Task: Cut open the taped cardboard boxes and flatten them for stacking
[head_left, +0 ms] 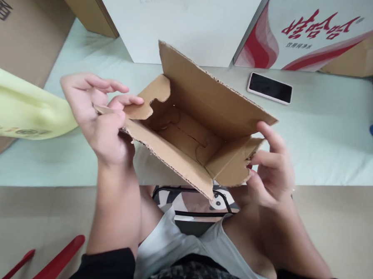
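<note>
A brown cardboard box [220,95] is held up, tilted, between my two hands, its top flaps spread and its inside bare. Interlocking bottom flaps show at its base. My left hand [103,114] grips the left side flap, thumb on the near edge and a finger resting on the notched flap. On the opposite end, my right hand [271,164] pinches the small right flap, with the index finger touching the corner of the tall far flap. The outer faces of the box are mostly hidden.
A phone [269,88] lies on the pale green cloth [330,134] beyond my right hand. White cartons [186,27] and a red-and-white carton [304,33] stand along the back. A yellow-green bag [28,106] is at the left, near a large brown carton [29,35].
</note>
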{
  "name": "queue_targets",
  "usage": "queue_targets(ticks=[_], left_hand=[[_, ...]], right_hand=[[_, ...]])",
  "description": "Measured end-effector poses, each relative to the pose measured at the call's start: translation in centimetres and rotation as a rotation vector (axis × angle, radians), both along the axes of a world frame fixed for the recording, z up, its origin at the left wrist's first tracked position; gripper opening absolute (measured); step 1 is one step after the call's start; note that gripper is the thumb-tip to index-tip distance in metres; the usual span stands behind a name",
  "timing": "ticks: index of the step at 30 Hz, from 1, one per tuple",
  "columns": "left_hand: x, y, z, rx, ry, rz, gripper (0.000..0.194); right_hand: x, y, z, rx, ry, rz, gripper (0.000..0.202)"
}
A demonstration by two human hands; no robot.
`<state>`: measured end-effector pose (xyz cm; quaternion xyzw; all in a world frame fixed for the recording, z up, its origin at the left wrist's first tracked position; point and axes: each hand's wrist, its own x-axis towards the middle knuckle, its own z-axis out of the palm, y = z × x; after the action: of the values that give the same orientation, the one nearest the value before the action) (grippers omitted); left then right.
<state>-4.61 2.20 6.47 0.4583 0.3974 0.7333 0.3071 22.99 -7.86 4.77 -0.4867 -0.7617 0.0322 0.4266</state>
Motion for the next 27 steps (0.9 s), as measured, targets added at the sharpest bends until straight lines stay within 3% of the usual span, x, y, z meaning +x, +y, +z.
queue_targets(ticks=[2, 7, 10, 15, 18, 21, 24, 27], left_hand=[[0.1, 0.1, -0.2, 0.011, 0.02, -0.01, 0.039], [0.7, 0.1, -0.2, -0.009, -0.022, -0.051, 0.024], [0.6, 0.0, -0.4, -0.02, -0.004, -0.071, 0.032], [-0.1, 0.4, -1.5, 0.033, 0.206, -0.108, 0.046], [-0.5, 0.9, -2.7, 0.118, 0.391, -0.056, 0.062], [-1.0, 1.2, -3.7, 0.16, 0.586, -0.026, 0.064], [-1.3, 1.2, -4.0, 0.184, 0.696, -0.001, 0.056], [-1.2, 1.1, -3.7, 0.221, 0.739, -0.01, 0.043]], right_hand=[[-0.2, 0.0, -0.4, -0.039, 0.029, 0.012, 0.017], [-0.7, 0.4, -0.8, -0.207, -0.007, 0.1, 0.048], [-0.9, 0.7, -0.6, -0.245, -0.034, 0.116, 0.049], [-1.1, 0.9, -0.5, -0.234, 0.019, 0.147, 0.047], [-1.0, 0.9, -1.1, -0.085, 0.059, 0.133, 0.028], [-0.7, 1.0, -2.0, 0.152, 0.214, -0.056, 0.024], [-0.6, 1.2, -2.6, 0.079, 0.348, -0.118, 0.048], [-0.6, 1.3, -2.7, -0.095, 0.375, 0.031, 0.067]])
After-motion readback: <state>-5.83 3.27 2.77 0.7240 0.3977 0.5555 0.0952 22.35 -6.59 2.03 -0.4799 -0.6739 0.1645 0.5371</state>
